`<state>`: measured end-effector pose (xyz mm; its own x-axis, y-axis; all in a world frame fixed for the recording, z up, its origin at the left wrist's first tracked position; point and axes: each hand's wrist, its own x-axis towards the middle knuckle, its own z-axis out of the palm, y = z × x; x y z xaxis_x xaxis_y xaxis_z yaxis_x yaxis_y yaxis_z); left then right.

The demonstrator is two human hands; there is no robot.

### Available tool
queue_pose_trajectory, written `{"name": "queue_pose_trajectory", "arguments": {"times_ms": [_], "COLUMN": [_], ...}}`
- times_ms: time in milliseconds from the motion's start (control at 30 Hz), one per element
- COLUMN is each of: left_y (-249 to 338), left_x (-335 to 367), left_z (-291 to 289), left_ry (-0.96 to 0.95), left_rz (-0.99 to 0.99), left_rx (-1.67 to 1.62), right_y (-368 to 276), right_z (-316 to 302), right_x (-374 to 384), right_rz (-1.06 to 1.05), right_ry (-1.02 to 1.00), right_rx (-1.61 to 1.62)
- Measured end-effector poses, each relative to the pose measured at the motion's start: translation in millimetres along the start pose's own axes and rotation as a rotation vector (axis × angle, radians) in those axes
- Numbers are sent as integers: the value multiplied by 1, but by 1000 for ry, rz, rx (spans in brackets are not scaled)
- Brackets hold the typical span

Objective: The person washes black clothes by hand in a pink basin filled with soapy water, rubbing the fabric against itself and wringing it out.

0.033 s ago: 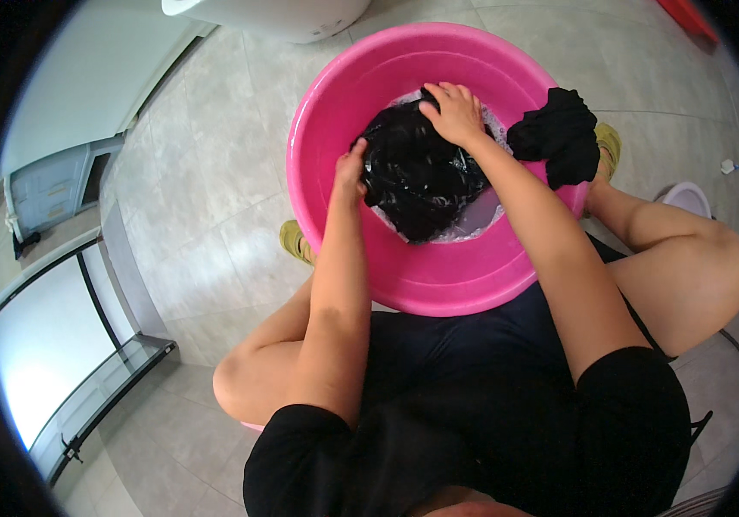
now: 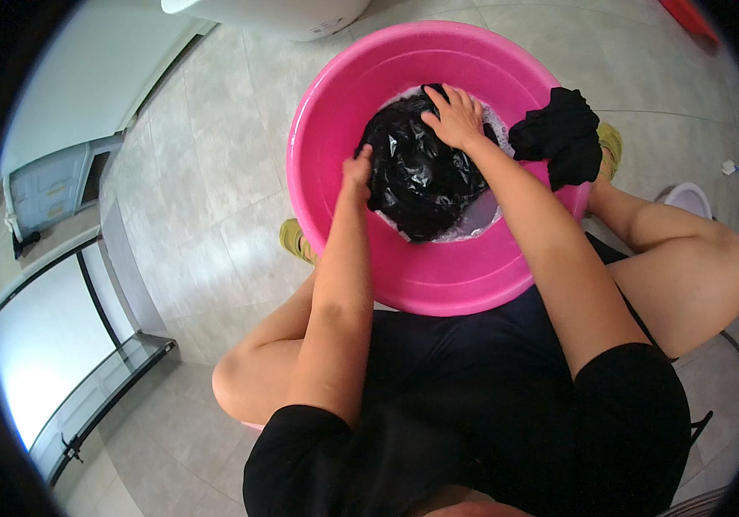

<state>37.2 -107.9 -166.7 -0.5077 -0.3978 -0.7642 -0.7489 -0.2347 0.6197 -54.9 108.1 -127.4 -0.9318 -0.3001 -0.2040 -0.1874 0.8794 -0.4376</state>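
Observation:
A wet, shiny black cloth [image 2: 417,177] lies bunched in soapy water [image 2: 477,215] at the bottom of a large pink basin [image 2: 438,289]. My left hand [image 2: 357,171] grips the cloth's left edge, thumb on the near side and the other fingers mostly hidden by the fabric. On the cloth's far right part rests my right hand [image 2: 457,119], its fingers spread and pressing lightly on the fabric. Another black cloth [image 2: 559,138] hangs over the basin's right rim, touched by neither hand.
My knees and yellow-green shoes [image 2: 296,239] flank the basin on the grey tiled floor [image 2: 214,198]. Beyond it stands a white rounded fixture [image 2: 283,17]. A small white bowl-like thing [image 2: 688,200] is at the right, and a glass-sided frame [image 2: 102,388] at the left.
The wet cloth has shifted slightly and its surface looks glossier and more puffed up. My right hand's fingers are spread a little wider; my left hand has moved slightly.

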Motion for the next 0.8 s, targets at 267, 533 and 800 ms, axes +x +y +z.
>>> {"name": "queue_pose_trajectory", "arguments": {"times_ms": [267, 533, 800], "left_y": [-77, 14, -6], "left_x": [25, -36, -33], "left_z": [-15, 21, 56], "left_ry": [26, -488, -937], "left_rz": [-100, -225, 104], "left_rx": [-100, -912, -932], "right_y": [-5, -75, -95], "right_z": [58, 15, -8], "right_x": [-31, -62, -62], "right_rz": [-624, -337, -100], "right_ry": [-100, 190, 303], "right_rx": [-347, 442, 563]}}
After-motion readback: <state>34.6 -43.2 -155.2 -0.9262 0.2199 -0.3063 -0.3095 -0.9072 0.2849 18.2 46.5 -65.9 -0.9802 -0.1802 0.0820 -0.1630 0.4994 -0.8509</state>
